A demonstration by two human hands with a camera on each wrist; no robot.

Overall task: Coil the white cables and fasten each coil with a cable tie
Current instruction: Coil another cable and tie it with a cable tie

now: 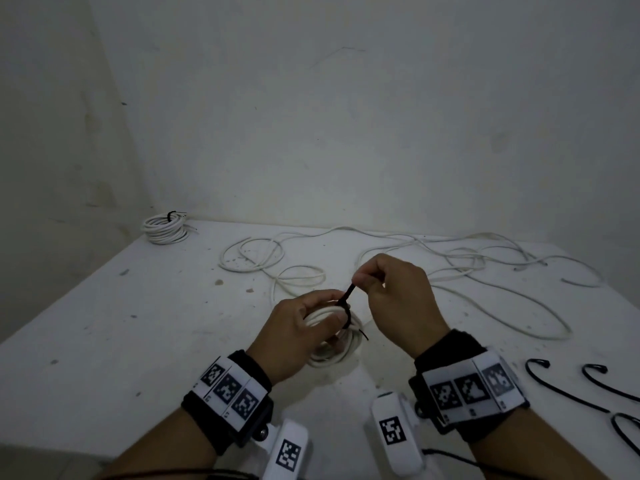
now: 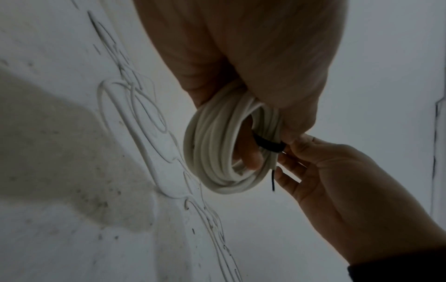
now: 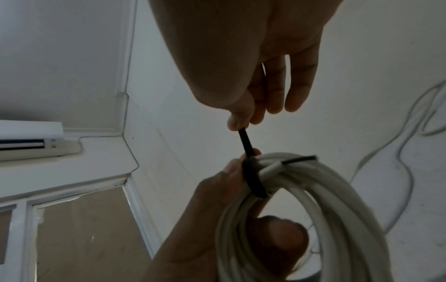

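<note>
My left hand (image 1: 304,327) grips a coil of white cable (image 1: 329,355) above the table, with fingers through its middle. In the left wrist view the coil (image 2: 217,152) hangs from that hand, and a black cable tie (image 2: 267,144) wraps one side. My right hand (image 1: 377,282) pinches the tie's free tail (image 1: 348,294) between thumb and forefinger, up and right of the coil. The right wrist view shows the tie (image 3: 251,171) looped round the coil (image 3: 325,200) and its tail rising to my fingertips (image 3: 237,120).
A tied white coil (image 1: 166,228) sits at the table's far left corner. Loose white cable (image 1: 450,265) sprawls across the back and right of the table (image 1: 121,323). Several black ties (image 1: 571,386) lie at the right front. Walls close off the back and left.
</note>
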